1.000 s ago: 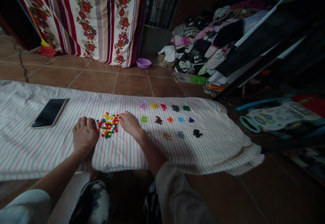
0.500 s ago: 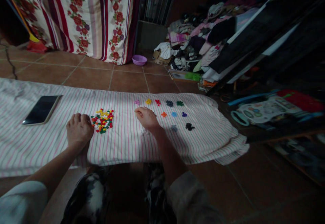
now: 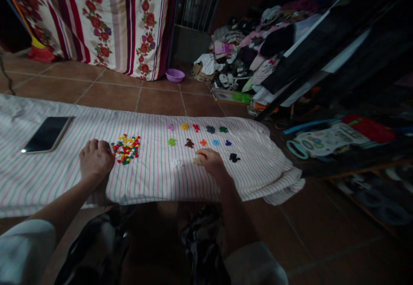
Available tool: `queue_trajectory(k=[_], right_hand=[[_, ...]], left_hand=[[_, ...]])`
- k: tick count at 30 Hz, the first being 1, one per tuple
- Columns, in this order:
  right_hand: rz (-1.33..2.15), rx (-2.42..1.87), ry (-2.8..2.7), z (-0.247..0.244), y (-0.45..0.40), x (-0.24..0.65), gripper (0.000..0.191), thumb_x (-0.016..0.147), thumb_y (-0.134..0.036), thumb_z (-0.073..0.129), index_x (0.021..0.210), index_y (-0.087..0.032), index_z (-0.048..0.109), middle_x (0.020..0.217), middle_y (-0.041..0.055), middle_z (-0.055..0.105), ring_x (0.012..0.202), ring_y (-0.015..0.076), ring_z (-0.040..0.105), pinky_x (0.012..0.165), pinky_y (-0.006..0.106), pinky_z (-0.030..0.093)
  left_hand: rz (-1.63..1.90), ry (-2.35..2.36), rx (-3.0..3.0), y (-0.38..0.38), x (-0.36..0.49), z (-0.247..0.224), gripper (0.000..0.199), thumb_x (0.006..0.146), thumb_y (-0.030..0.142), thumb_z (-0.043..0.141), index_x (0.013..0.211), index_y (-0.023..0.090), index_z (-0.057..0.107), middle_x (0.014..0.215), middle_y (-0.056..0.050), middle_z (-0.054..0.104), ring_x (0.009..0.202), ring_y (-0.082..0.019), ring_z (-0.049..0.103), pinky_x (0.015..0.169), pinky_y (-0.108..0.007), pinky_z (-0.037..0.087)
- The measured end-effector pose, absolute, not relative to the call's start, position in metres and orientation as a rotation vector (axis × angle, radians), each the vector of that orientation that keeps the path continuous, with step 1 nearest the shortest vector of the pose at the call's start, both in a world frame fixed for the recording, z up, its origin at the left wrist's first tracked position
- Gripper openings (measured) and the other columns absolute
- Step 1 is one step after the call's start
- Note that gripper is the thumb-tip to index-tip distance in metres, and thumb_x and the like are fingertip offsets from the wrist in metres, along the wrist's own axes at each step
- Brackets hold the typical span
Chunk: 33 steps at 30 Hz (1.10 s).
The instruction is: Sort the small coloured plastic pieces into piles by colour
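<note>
My left hand (image 3: 96,159) rests closed on the striped cloth, fingers curled under, against the left side of a mixed pile of small colourful pieces (image 3: 125,149). Whatever is under its fingers is hidden. My right hand (image 3: 211,162) has its fingertips pinched together just above a small beige pile (image 3: 197,161); anything between them is too small to make out. Around it lie single-colour piles: white (image 3: 177,163), brown (image 3: 189,143), orange (image 3: 203,142), light blue (image 3: 215,142) and black (image 3: 234,158). A lime-green pile (image 3: 172,141) lies further left.
The striped cloth (image 3: 155,186) covers a low surface. A phone (image 3: 48,134) lies at its left. Along the far side are pink (image 3: 170,126), yellow (image 3: 184,126), red (image 3: 196,128), dark grey (image 3: 211,129) and green (image 3: 223,129) piles. A purple basin (image 3: 175,75) stands on the floor.
My right hand has moved right and nearer to me, from beside the lime-green and brown piles to the beige one, uncovering them. My left hand stays beside the mixed pile.
</note>
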State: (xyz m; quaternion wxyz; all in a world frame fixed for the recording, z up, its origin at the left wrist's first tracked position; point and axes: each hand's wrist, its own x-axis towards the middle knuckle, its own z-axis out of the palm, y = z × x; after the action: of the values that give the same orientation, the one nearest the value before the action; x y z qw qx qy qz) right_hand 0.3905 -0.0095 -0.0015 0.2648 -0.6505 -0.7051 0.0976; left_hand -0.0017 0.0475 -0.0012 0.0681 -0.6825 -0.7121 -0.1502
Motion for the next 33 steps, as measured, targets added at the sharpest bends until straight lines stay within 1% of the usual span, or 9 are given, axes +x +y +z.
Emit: queue_trajectory(k=[5,11,15,20,25,29,33], right_hand=[[0.274,-1.769,-1.969,-0.005,-0.016,0.394,0.028,0.082,-0.013,0.045,0.088,-0.019,0.072,0.088,0.0062,0.071,0.086,0.0182,0.063,0.083,0.030,0.048],[0.238,-1.768,-2.003,-0.008,-0.018,0.395,0.036,0.082,-0.008,0.041,0.095,-0.018,0.073,0.091,0.0068,0.071,0.086,0.0179,0.063,0.083,0.030,0.049],[0.218,-1.763,-2.011,-0.009,-0.018,0.395,0.036,0.082,-0.008,0.040,0.096,-0.018,0.072,0.094,0.0076,0.072,0.092,0.0188,0.064,0.088,0.032,0.049],[0.211,-1.768,-2.030,-0.006,-0.019,0.394,0.040,0.081,-0.005,0.040,0.104,-0.016,0.070,0.102,0.0098,0.071,0.098,0.0198,0.064,0.092,0.035,0.050],[0.250,-1.763,-2.062,-0.003,-0.021,0.392,0.041,0.082,-0.007,0.039,0.112,-0.016,0.067,0.110,0.0109,0.070,0.105,0.0198,0.062,0.096,0.036,0.048],[0.163,-1.692,-2.011,-0.002,-0.017,0.392,0.041,0.081,-0.007,0.039,0.109,-0.017,0.068,0.108,0.0108,0.070,0.106,0.0212,0.062,0.097,0.039,0.048],[0.106,-1.607,-1.984,0.003,-0.006,0.382,0.034,0.084,-0.014,0.041,0.101,-0.016,0.070,0.102,0.0116,0.071,0.100,0.0227,0.064,0.094,0.039,0.050]], left_hand=[[-0.418,-2.142,-2.075,0.049,-0.003,-0.002,0.032,0.086,0.026,0.034,0.102,0.013,0.058,0.110,-0.022,0.060,0.115,-0.037,0.053,0.090,-0.050,0.045],[-0.450,-2.137,-2.076,0.049,-0.005,-0.004,0.032,0.086,0.026,0.034,0.103,0.014,0.058,0.111,-0.022,0.059,0.116,-0.037,0.052,0.090,-0.050,0.044],[-0.473,-2.133,-2.063,0.048,-0.004,-0.006,0.033,0.087,0.026,0.033,0.103,0.015,0.059,0.112,-0.022,0.059,0.116,-0.036,0.052,0.091,-0.050,0.044],[-0.422,-2.129,-2.040,0.048,-0.002,-0.005,0.031,0.087,0.026,0.034,0.100,0.014,0.059,0.110,-0.019,0.060,0.114,-0.033,0.053,0.091,-0.046,0.044],[-0.370,-2.145,-2.039,0.049,-0.003,-0.004,0.030,0.089,0.027,0.034,0.101,0.014,0.058,0.110,-0.017,0.059,0.115,-0.032,0.052,0.091,-0.043,0.043],[-0.370,-2.185,-2.030,0.051,-0.002,-0.004,0.027,0.088,0.025,0.037,0.102,0.013,0.057,0.113,-0.018,0.058,0.118,-0.033,0.049,0.093,-0.043,0.041],[-0.376,-2.194,-2.036,0.051,-0.002,-0.004,0.027,0.089,0.025,0.036,0.103,0.014,0.056,0.114,-0.017,0.057,0.118,-0.031,0.048,0.095,-0.042,0.039]])
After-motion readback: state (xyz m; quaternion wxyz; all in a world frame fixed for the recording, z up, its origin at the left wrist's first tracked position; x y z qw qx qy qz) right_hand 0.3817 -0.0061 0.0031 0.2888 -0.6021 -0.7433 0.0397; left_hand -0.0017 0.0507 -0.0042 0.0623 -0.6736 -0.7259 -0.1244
